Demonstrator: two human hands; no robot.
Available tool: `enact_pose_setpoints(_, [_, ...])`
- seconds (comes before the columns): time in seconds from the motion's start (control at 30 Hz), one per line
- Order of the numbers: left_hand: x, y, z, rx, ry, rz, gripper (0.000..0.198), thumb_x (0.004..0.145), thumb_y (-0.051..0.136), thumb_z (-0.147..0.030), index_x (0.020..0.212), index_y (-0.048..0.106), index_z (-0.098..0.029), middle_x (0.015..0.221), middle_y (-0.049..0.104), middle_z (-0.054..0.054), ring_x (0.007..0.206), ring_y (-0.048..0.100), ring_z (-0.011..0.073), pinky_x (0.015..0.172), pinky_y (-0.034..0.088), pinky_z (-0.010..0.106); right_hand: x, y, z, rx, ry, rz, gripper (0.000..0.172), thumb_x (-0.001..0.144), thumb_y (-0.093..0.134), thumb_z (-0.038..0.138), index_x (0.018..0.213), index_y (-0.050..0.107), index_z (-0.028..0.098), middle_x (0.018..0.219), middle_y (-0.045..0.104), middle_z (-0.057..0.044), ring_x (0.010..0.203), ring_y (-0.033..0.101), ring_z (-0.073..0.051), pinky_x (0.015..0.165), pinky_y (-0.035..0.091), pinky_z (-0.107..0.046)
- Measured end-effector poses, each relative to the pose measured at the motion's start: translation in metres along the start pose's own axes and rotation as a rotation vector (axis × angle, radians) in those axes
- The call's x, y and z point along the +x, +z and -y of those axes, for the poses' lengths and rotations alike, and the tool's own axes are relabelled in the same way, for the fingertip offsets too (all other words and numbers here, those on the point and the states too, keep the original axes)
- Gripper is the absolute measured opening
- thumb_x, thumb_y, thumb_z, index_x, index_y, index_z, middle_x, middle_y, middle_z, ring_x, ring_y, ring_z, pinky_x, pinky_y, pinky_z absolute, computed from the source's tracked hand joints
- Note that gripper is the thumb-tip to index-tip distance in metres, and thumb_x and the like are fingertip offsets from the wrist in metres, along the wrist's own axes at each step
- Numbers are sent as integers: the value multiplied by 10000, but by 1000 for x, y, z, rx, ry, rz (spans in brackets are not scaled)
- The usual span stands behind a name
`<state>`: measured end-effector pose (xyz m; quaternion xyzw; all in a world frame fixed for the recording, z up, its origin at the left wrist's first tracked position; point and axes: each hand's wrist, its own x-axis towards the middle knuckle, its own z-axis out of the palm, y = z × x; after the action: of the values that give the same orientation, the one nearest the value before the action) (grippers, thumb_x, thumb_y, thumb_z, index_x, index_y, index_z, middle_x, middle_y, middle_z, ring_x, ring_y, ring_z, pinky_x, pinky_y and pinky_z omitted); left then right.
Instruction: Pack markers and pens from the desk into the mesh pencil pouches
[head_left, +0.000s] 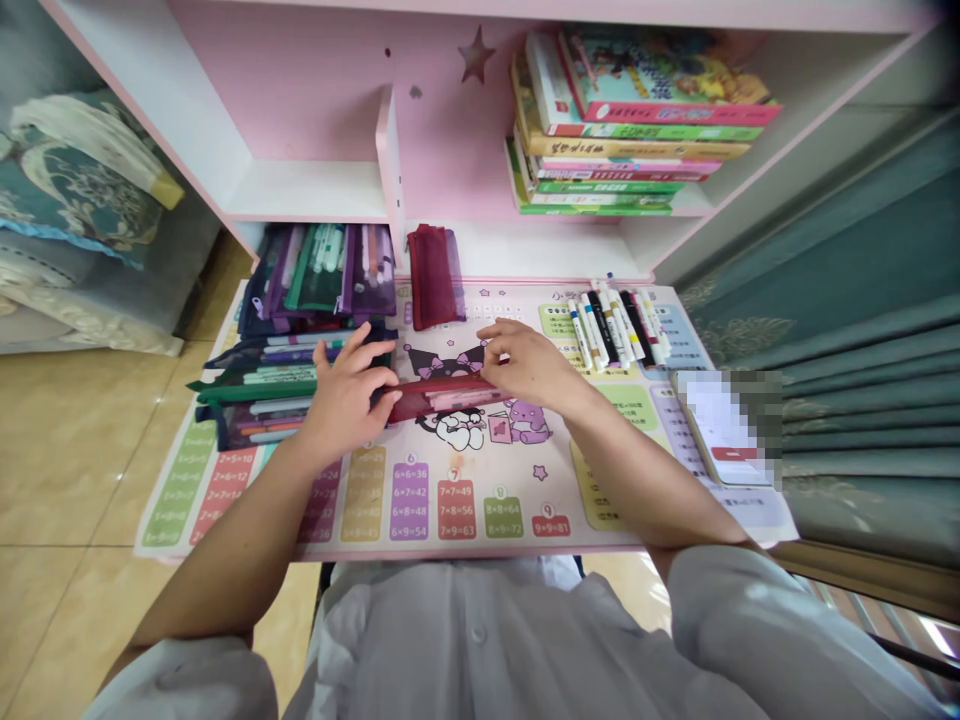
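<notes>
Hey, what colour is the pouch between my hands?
The pouch is dark red, best seen in the head view.

hands [346,398] 2 | handled pouch [442,397] 1 | marker group [616,328] 1 | phone [716,430] 1 | book stack [630,150] 1

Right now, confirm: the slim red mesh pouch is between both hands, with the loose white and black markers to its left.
Wrong side: the head view shows the loose white and black markers to the right of the slim red mesh pouch, which is between the left hand and the right hand.
</notes>
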<state>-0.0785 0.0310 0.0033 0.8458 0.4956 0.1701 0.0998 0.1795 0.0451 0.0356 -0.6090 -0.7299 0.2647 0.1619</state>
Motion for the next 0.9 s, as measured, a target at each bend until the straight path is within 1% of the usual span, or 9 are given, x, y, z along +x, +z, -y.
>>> enact_pose_setpoints(0.1, [0, 0, 0, -1, -4, -1, 137, 857, 571, -262, 760, 657, -221, 1344, 614, 76, 1440, 336, 380, 1095, 155, 741, -1, -1, -3, 6, 5, -15, 194, 688, 578, 111, 527, 549, 216, 1226, 679, -51, 1288, 531, -274, 1109, 375, -499])
enact_pose_setpoints(0.2, [1, -1, -1, -14, -9, 6, 147, 857, 566, -261, 758, 667, -219, 1343, 612, 79, 1435, 339, 396, 1095, 147, 749, -2, -3, -4, 9, 10, -12, 208, 692, 583, 114, 517, 542, 218, 1209, 685, -64, 1289, 532, -266, 1108, 377, -477])
enact_pose_setpoints(0.3, [1, -2, -2, -20, -16, 12, 148, 850, 564, -255, 755, 672, -220, 1341, 614, 84, 1434, 338, 395, 1101, 134, 749, -3, -3, -7, 21, 17, -14, 213, 698, 585, 130, 512, 537, 221, 1189, 692, -56, 1306, 517, -269, 1105, 373, -489])
enact_pose_setpoints(0.43, [1, -3, -3, -8, -18, 9, 135, 844, 566, -249, 755, 664, -222, 1340, 618, 86, 1439, 338, 381, 1104, 147, 741, -3, -2, -13, 31, 13, -38, 206, 697, 590, 152, 512, 529, 219, 1201, 686, -46, 1312, 508, -274, 1102, 370, -498])
enact_pose_setpoints(0.53, [1, -2, -3, -12, -18, 7, 144, 845, 562, -253, 752, 668, -223, 1340, 617, 84, 1434, 342, 391, 1106, 143, 740, -4, -2, -15, 33, 12, -39, 209, 698, 592, 160, 511, 521, 220, 1202, 685, -40, 1313, 506, -278, 1100, 370, -516])
enact_pose_setpoints(0.73, [1, -2, -2, -2, -11, 4, 136, 851, 562, -256, 753, 649, -216, 1336, 619, 90, 1429, 351, 399, 1072, 174, 756, -5, -7, -12, 15, 66, -32, 220, 695, 601, 135, 504, 526, 213, 1228, 681, -55, 1312, 509, -283, 1120, 359, -492])
enact_pose_setpoints(0.9, [1, -2, -2, -4, -10, 6, 147, 859, 557, -263, 750, 644, -214, 1343, 616, 88, 1436, 341, 400, 1064, 173, 762, -6, -8, -17, 12, 62, -43, 214, 690, 595, 124, 510, 531, 220, 1230, 683, -53, 1304, 522, -271, 1116, 369, -493])
